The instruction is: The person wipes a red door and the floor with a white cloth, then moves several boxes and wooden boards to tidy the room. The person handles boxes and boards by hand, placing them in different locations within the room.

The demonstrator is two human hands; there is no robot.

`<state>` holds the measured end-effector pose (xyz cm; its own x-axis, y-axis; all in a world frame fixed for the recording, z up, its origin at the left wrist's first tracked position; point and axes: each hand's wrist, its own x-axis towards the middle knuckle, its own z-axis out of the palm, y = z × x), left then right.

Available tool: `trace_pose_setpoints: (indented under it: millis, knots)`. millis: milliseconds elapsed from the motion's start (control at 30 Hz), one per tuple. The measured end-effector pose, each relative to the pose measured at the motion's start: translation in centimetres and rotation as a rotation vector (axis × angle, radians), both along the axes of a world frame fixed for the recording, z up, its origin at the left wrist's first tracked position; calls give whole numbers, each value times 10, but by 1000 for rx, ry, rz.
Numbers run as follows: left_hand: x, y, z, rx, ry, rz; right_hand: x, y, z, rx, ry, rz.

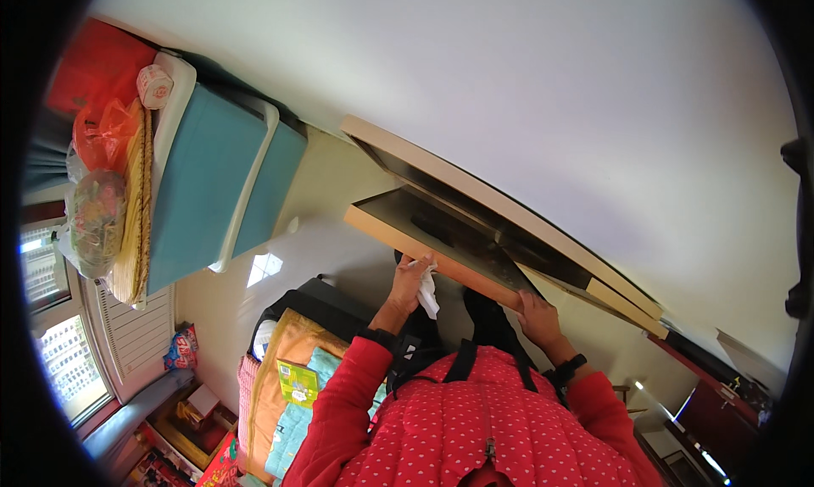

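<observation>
A flat panel (439, 226) with a light wooden edge and a dark, glossy face is tilted in front of me. My left hand (405, 290) grips its near edge, thumb on top, and also pinches a crumpled white tissue (428, 291) that hangs down. At the panel's right corner, my right hand (538, 318) is closed around the edge. Just beyond, a larger wooden frame (483, 185) with a dark inside leans along the white wall. Whether the panel is joined to this frame, I cannot tell.
Blue storage bins (206, 156) with white rims stand at the left, with bags and a straw mat (135, 213) on top. Beside my left arm lie folded blankets (280, 341) and a green booklet (297, 383). A window (70, 360) is at the far left.
</observation>
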<state>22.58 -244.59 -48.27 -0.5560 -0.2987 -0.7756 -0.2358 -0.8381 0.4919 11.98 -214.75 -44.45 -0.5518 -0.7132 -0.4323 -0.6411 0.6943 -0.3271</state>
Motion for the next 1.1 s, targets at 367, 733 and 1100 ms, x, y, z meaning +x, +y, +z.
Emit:
trace_pose_setpoints:
  millis: [367,733,1100]
  knots:
    - [24,-60,11,-110,29,7,2,-67,20,-158,5,43]
    - [45,-171,30,-189,-11,33,17,-180,26,-251,-21,97]
    - [27,-280,35,-316,53,17,10,-288,13,-320,32,112]
